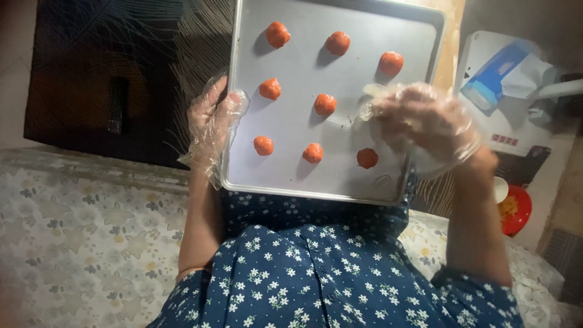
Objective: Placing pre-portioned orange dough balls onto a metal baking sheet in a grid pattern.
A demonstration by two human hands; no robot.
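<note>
Your left hand [212,124], in a crinkly clear plastic glove, grips the left rim of the flat metal tray [291,130] on your lap. Your right hand [425,124], gloved and blurred, hovers curled over its right edge; its grasp is unclear. Nine round orange balls [325,104] dot the tray.

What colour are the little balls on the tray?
The little balls are orange-red, nine of them on the silver tray. The head view shows them best.

tray [364,115]: matt metal | gloves [209,130]: thin clear plastic (crinkled) | balls [325,104]: seemingly doughy
</note>
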